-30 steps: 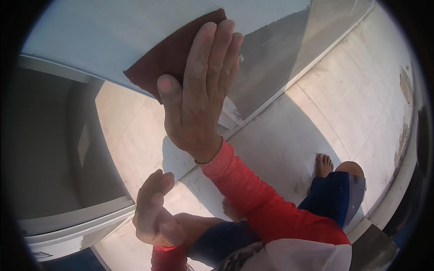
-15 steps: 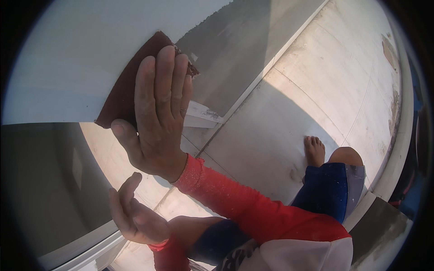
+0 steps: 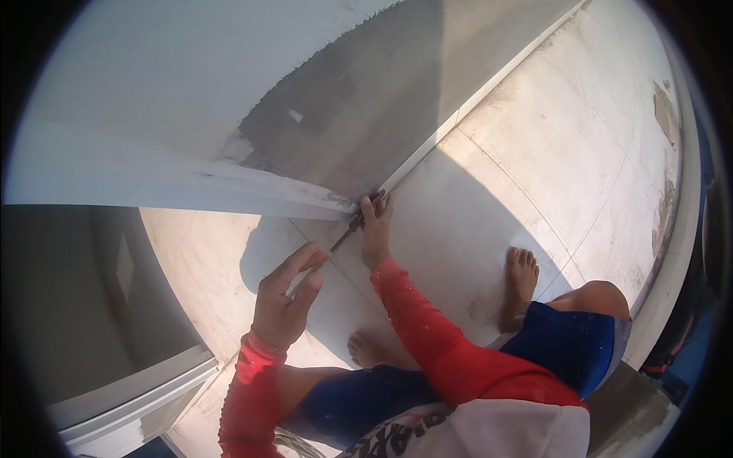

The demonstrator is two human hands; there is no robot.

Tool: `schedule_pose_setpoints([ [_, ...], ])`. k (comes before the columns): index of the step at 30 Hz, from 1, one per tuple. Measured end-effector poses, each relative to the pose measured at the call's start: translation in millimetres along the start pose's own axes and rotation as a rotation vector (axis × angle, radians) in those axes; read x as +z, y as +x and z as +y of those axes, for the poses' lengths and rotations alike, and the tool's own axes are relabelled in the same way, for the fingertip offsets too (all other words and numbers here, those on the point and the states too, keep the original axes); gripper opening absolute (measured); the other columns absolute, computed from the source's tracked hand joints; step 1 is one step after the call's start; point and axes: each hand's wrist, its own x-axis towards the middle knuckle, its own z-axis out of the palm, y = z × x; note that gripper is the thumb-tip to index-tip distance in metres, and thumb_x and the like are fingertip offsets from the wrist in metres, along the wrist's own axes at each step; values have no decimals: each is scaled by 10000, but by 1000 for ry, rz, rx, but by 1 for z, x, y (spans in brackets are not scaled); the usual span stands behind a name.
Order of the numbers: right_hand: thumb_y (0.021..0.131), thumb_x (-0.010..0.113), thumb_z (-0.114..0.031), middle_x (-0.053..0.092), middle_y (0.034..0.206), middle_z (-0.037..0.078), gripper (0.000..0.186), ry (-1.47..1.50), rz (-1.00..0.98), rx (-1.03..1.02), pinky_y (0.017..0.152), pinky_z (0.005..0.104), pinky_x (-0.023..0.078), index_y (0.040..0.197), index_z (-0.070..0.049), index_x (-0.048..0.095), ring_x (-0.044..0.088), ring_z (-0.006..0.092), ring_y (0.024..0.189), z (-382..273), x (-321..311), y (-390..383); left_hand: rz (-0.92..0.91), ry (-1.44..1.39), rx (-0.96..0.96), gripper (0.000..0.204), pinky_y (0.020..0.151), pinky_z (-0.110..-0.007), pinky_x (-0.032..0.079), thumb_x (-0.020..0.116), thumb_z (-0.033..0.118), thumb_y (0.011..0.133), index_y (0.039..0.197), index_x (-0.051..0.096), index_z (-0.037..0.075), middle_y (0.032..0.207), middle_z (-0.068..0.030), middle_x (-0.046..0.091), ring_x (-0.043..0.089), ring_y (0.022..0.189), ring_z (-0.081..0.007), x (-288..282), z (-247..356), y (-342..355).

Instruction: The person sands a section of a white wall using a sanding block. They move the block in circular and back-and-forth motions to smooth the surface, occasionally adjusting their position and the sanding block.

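At the foot of the wall corner, my right hand [image 3: 376, 233] presses a dark red-brown piece of sandpaper [image 3: 356, 221], its fingers pointing up. Most of the sheet is hidden behind the hand and seen edge-on. My left hand [image 3: 281, 301] hangs in the air to the lower left, fingers bent, thumb apart from them, with nothing visible in it. Above both hands stands the wall [image 3: 153, 145], white on its left part. A rough-edged grey patch [image 3: 343, 99] covers the part near the corner.
A white skirting strip [image 3: 489, 103] runs along the wall's base. Pale floor tiles [image 3: 557, 153] lie partly in shadow, with my bare feet [image 3: 519, 286] on them. At the left is a dark opening [image 3: 76, 298] above a white sill [image 3: 145, 393]. A curved ledge [image 3: 676, 282] borders the right.
My right hand has moved down from the white wall to the corner's foot, taking the sandpaper along. My left hand has risen and shifted right, closer to it.
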Motion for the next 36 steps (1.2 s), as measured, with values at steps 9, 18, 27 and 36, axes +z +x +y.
schedule_pose_setpoints([
  [9, 945, 556, -147, 587, 1121, 63, 501, 0, -14, 72, 831, 397, 553, 1415, -16, 439, 620, 205, 962, -54, -73, 30, -236, -377, -824, 1104, 973, -445, 503, 348, 914, 880, 1580, 375, 61, 1385, -180, 614, 652, 1146, -262, 111, -167, 61],
  [18, 980, 605, -340, 633, 1145, 105, 457, -744, -588, 572, 917, 460, 559, 1322, -48, 520, 648, 242, 1053, -187, -72, 70, 199, -928, -674, 620, 854, -404, 580, 556, 586, 1024, 1280, 564, 21, 1175, -151, 720, 732, 978, -259, 204, -157, 90],
  [27, 993, 666, -417, 665, 1218, 126, 516, -1171, -874, 724, 943, 418, 558, 1325, -31, 584, 661, 233, 1131, -228, -66, 83, 449, -811, -498, 332, 785, -337, 611, 686, 244, 998, 1143, 613, -46, 1061, -146, 690, 709, 884, -196, 220, -134, 77],
  [36, 1010, 646, -294, 665, 1156, 143, 442, -612, -743, 513, 788, 370, 665, 1301, 34, 586, 702, 236, 1042, -141, -90, 82, 680, -1252, -539, 505, 959, -393, 580, 545, 388, 1082, 1361, 562, -33, 1225, -143, 675, 693, 1077, -230, 221, -135, 98],
])
